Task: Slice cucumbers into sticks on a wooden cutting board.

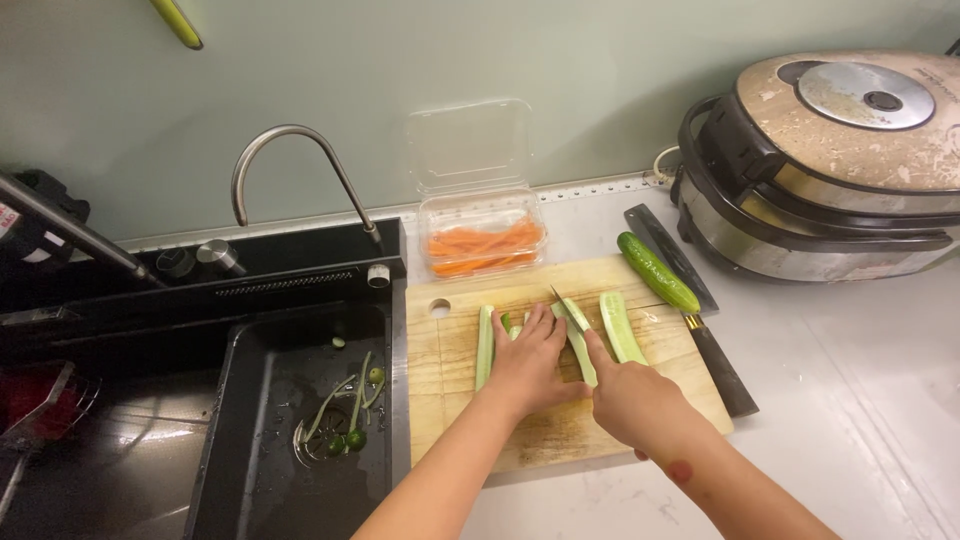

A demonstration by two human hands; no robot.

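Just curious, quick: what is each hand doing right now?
Left hand: open, flat, pressing down on a cucumber strip.
Right hand: closed around a knife.

Scene evenly lit from overhead — soft, short shadows cast under the forearms onto the bench (850, 400). Glare seen in the wet black sink (270, 400). Mild wide-angle bending noted at edges — focus sharp throughout.

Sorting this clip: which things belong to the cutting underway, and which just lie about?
In use: left hand, right hand, knife, cucumber strips, cutting board.
Lying about: whole cucumber, carrot box, cleaver, rice cooker, sink, tap.
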